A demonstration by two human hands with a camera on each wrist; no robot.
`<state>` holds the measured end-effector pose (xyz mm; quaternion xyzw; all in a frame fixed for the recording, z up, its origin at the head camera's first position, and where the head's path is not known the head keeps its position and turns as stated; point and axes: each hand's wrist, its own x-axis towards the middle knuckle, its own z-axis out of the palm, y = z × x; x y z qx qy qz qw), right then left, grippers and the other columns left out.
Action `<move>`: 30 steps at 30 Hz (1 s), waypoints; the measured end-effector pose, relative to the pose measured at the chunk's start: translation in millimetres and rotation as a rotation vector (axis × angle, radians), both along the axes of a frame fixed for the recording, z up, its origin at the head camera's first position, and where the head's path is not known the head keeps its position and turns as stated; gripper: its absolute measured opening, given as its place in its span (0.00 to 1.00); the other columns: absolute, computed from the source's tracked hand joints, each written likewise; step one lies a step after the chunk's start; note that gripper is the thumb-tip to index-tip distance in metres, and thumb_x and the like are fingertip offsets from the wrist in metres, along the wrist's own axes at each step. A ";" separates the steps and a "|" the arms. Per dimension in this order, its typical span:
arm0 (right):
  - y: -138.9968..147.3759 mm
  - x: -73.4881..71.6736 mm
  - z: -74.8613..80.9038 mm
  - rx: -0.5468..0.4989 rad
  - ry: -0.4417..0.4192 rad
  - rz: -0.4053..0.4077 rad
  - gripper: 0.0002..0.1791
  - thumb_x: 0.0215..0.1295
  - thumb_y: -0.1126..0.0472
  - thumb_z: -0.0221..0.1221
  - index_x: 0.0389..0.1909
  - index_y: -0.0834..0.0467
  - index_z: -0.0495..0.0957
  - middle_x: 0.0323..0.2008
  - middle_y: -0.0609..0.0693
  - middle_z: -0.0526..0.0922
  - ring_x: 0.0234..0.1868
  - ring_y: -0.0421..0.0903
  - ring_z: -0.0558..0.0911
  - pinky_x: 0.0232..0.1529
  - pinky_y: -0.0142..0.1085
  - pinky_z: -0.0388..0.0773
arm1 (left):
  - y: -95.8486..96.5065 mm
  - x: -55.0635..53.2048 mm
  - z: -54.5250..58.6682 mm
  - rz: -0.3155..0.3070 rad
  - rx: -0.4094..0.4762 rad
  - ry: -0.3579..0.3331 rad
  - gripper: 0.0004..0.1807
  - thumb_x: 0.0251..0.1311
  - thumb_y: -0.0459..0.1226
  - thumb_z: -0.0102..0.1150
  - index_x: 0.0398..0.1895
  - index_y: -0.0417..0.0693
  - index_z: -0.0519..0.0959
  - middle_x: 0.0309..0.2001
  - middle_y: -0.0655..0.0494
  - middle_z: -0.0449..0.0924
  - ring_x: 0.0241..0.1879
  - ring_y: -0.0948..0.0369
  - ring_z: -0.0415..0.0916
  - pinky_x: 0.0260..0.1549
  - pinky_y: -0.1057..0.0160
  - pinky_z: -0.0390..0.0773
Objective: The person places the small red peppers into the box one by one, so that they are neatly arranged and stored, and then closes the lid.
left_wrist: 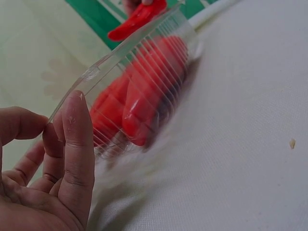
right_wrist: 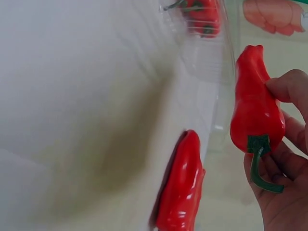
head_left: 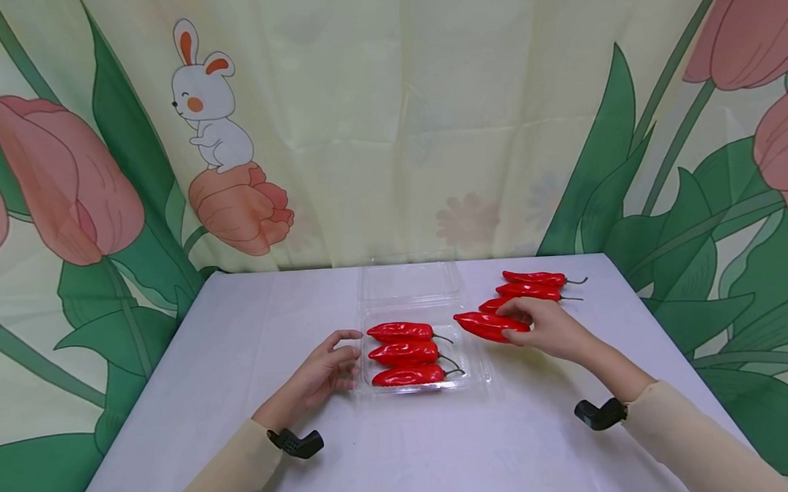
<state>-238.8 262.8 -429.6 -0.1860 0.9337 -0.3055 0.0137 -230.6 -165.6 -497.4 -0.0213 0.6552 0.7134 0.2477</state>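
A shiny red pepper with a green stem (head_left: pixel 483 326) is held up in the air beside the right edge of a clear plastic box (head_left: pixel 400 391). The right hand (head_left: pixel 556 328) pinches it snugly between thumb and fingers, and its thin tip points left. Three more shiny red peppers (head_left: pixel 404 354) lie side by side in the box, their stems pointing right. The left hand (head_left: pixel 320 370) is at the box's left edge, touching it, with its fingers a little bent; it is hard to tell if they pinch the edge. The clear lid (head_left: pixel 409 280) lies open at the back. To the right, three other red peppers (head_left: pixel 531 292) lie on the white table (head_left: pixel 495 447), one partly behind the right hand. Both arms have cream sleeves (head_left: pixel 225 466). Behind is a pale curtain (head_left: pixel 361 93) with pink tulips (head_left: pixel 67 179) and a white rabbit (head_left: pixel 212 107).
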 end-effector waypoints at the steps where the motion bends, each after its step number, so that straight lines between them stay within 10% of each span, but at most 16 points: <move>1: -1.5 0.1 0.4 0.000 0.002 0.006 0.24 0.55 0.60 0.75 0.53 0.57 0.83 0.48 0.53 0.86 0.46 0.49 0.80 0.38 0.32 0.83 | 0.1 -0.1 -0.1 -0.001 -0.002 0.000 0.28 0.73 0.40 0.57 0.71 0.48 0.62 0.42 0.54 0.76 0.31 0.61 0.78 0.31 0.66 0.85; 30: -47.6 6.2 3.8 -0.021 -0.025 0.115 0.22 0.56 0.57 0.75 0.52 0.53 0.85 0.45 0.46 0.86 0.43 0.43 0.81 0.41 0.33 0.82 | 2.0 -1.0 -3.5 0.033 -0.019 -0.005 0.26 0.73 0.40 0.57 0.70 0.51 0.64 0.43 0.53 0.75 0.30 0.61 0.77 0.30 0.66 0.84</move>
